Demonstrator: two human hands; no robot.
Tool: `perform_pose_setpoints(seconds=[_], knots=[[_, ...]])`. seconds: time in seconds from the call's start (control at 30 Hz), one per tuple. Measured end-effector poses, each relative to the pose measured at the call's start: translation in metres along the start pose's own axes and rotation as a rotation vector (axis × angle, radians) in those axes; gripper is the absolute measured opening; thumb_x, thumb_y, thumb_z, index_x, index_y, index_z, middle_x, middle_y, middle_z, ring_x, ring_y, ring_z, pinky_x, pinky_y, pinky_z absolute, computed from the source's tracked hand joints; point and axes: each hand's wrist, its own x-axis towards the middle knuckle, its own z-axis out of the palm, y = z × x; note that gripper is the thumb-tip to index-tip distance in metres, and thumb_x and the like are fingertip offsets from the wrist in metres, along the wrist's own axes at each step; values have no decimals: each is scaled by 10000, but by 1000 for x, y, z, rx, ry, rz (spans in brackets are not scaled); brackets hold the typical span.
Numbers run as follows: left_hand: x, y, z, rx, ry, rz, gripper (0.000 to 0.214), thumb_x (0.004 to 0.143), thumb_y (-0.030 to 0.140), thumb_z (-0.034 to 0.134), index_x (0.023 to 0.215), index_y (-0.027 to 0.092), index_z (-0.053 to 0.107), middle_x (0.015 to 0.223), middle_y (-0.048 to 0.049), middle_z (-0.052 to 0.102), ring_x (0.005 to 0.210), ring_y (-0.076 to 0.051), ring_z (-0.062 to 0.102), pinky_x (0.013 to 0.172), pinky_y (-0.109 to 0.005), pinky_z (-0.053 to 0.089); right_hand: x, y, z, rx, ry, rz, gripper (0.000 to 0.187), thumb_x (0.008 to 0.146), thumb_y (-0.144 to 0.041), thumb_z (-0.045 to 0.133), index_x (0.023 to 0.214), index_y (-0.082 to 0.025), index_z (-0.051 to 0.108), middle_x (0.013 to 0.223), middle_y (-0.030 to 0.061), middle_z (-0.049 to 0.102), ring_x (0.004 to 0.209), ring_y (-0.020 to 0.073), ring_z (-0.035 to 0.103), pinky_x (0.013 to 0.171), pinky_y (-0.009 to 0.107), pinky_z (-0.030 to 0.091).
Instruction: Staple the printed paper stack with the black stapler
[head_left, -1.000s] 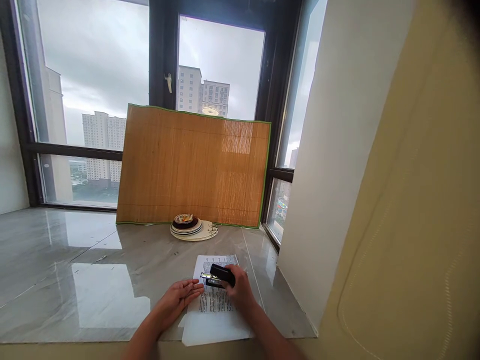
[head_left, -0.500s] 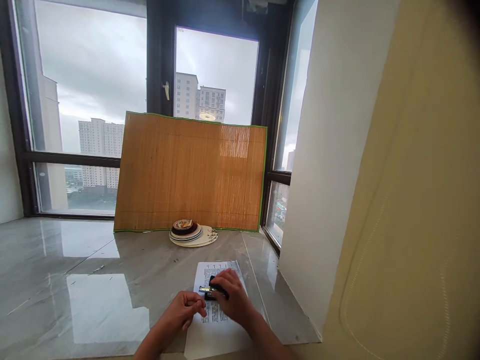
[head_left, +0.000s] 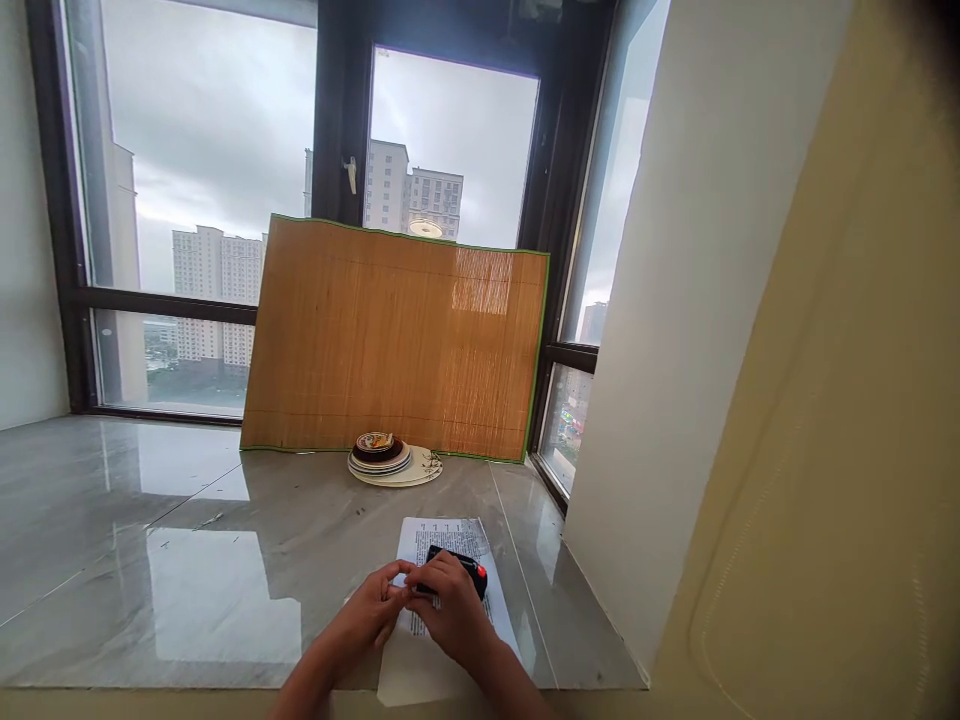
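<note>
A printed sheet of paper lies on the glossy marble sill near its front edge. My right hand is closed over a black stapler with a red end, holding it on the paper. Beside it, my left hand has its fingers curled and pinched at the stapler's front end. I cannot make out what, if anything, the left fingers grip. Both forearms come in from the bottom of the view.
A stack of plates sits farther back on the marble sill. Behind it a bamboo mat with green edging leans against the window. A white wall and a beige surface stand on the right.
My left hand went from lying open beside the paper to a curled pinch against the stapler's front. My right hand shifted over the stapler and lowered it onto the paper.
</note>
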Motion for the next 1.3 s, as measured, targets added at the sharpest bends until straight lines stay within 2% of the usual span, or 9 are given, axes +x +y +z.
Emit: perform_pose_setpoints(seconds=[0.23,0.4,0.5,0.57,0.67,0.77,0.9,1.1,1.3], knots=[[-4,2,4,-20,-34,58,577,899,685,592,1165,173,598,529,94,485,356,-52,268,425,-231,133,3,-3,2,130,30,12,171,803,-133,792,918,-242,728,820,11,744,795,200,630,723,299,486],[-2,-1,4,-65,58,-26,536,884,685,604,1121,205,574,600,64,607,344,-47,272,412,-238,121,7,-3,-27,344,157,183,147,835,-303,783,958,-238,734,840,28,737,759,190,662,743,318,529],[-1,-3,4,-60,40,-55,519,882,682,600,1071,201,563,820,-23,737,364,-36,306,417,-237,139,8,25,-62,475,257,372,301,839,-426,763,1034,-203,715,912,59,736,750,191,689,706,320,565],[-2,-1,4,-23,-17,-55,510,889,668,603,1057,188,562,896,-58,760,383,-33,319,431,-234,164,8,58,-84,493,293,478,382,803,-476,785,1037,-184,708,952,82,739,859,222,714,792,352,584],[-3,4,5,25,-56,-62,491,907,643,600,1056,176,565,915,-57,761,415,-32,334,465,-230,204,8,114,-101,445,277,586,461,728,-503,807,1029,-169,705,851,53,720,819,233,720,763,360,586],[-3,7,6,40,-71,-75,476,910,625,605,1048,171,562,882,-36,749,412,-32,332,456,-229,205,13,159,-99,149,158,645,364,721,-421,747,988,-176,714,814,32,715,748,213,709,723,337,572],[-1,4,6,41,-73,-79,480,896,630,611,1030,171,557,858,-27,740,393,-27,321,425,-224,194,28,193,-83,-66,122,739,189,694,-223,678,871,-171,716,791,54,722,744,216,691,751,325,528],[2,-4,4,39,-66,-62,438,902,584,620,1011,164,561,822,-22,728,378,-22,327,413,-215,172,35,217,-56,-247,95,858,120,689,-132,691,801,-161,724,819,113,744,887,262,688,780,306,470],[3,-5,3,41,-44,-54,402,919,553,607,1014,164,571,815,-18,720,378,-22,346,411,-203,202,24,224,-58,-328,126,887,179,887,-249,593,919,-153,741,930,127,773,881,231,718,764,275,475]])
